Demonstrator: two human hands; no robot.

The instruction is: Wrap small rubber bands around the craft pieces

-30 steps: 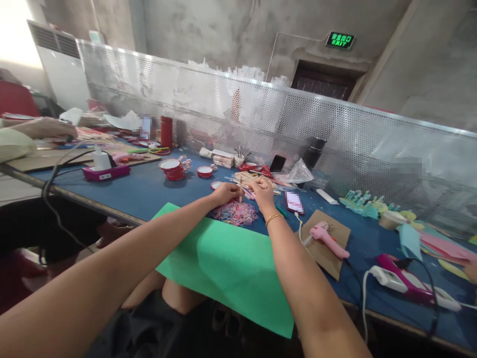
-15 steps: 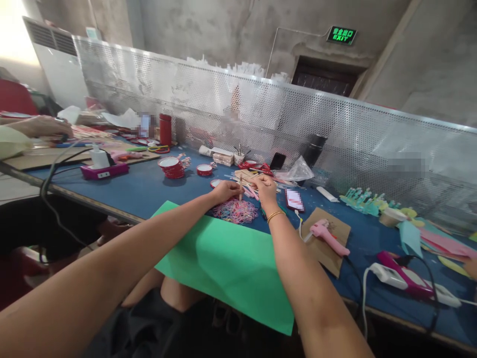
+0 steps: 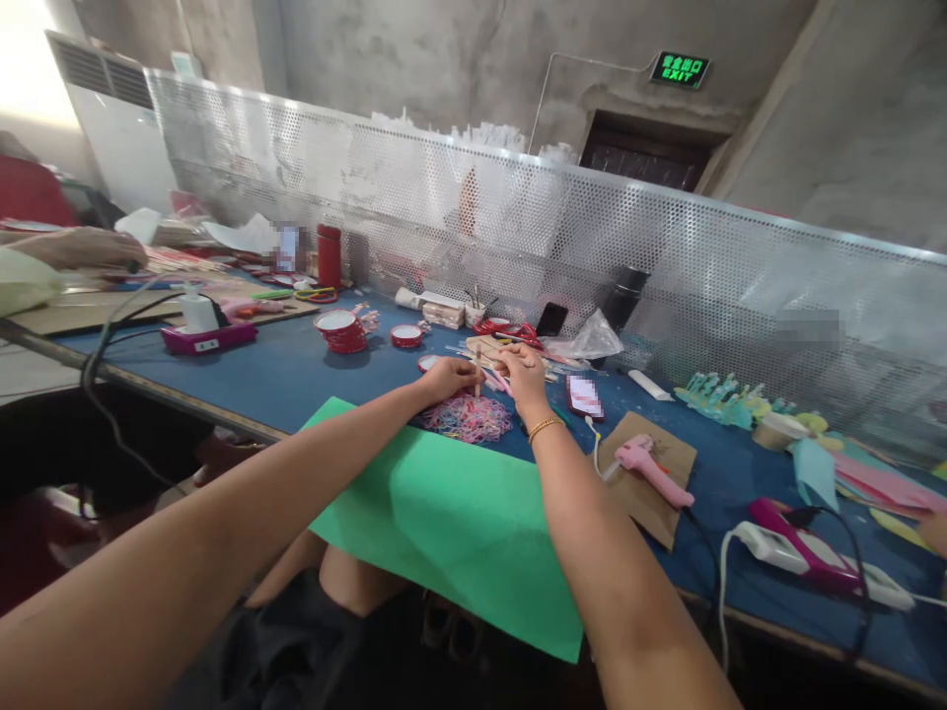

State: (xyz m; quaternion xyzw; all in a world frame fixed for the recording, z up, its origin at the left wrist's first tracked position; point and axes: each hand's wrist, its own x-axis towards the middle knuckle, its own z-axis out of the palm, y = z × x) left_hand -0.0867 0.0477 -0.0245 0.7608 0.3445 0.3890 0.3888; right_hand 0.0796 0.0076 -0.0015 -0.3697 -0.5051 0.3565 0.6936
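My left hand (image 3: 453, 378) pinches a short, flat wooden-looking stick (image 3: 477, 363) that stands upright between thumb and fingers. Just right of it, my right hand (image 3: 527, 377) is closed in a pinch; whatever is between its fingertips is too small to make out. Below both hands lies a tangled heap of thin multicoloured loops (image 3: 470, 419), pink, blue and white. A green sheet (image 3: 451, 523) spreads from the table edge over my lap, under my forearms. Behind the hands are loose pale sticks (image 3: 551, 363) and pink pieces.
Stacked red-rimmed round pieces (image 3: 344, 333) stand left, near a red bottle (image 3: 328, 256). A pink glue gun (image 3: 655, 471) rests on cardboard (image 3: 685, 463) at right, by a phone (image 3: 584, 394) and a purple power strip (image 3: 806, 547). A perforated metal screen (image 3: 414, 187) runs behind. Another person's hand (image 3: 81, 248) is far left.
My right hand has shifted slightly, its fingertips now a little away from the stick. The left hand keeps the stick in place. The other person's hand at far left has moved.
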